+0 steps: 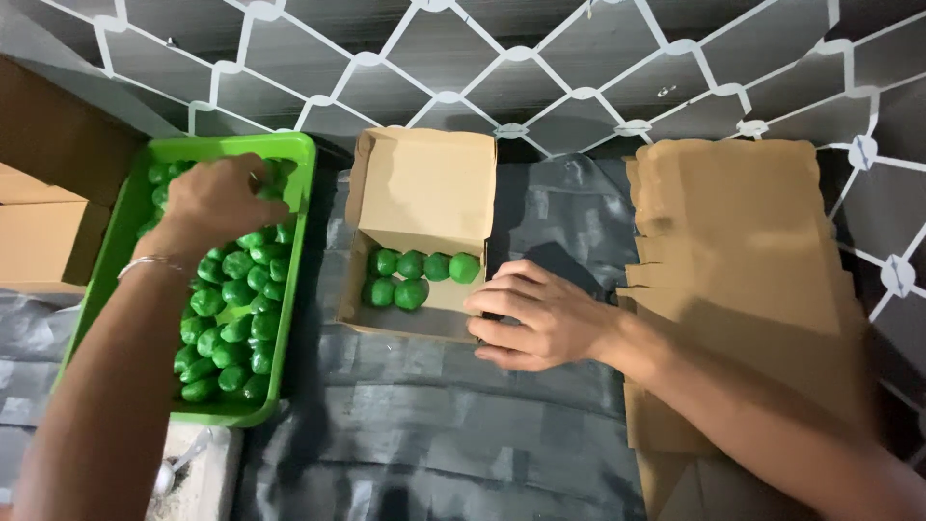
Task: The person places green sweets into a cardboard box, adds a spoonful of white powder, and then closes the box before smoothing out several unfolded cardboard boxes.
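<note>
Head view: left hand curled among tray limes; right hand open against six-lime box.

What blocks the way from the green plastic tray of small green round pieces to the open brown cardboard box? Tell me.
Nothing visible. The green plastic tray and the open brown cardboard box sit side by side with only bare dark cloth between. The left hand is in the tray; the right hand rests at the box's right front corner.

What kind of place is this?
Probably a small packing spot: a green tray full of green balls, an open cardboard box partly filled with them, and a stack of flat cardboard alongside.
</note>
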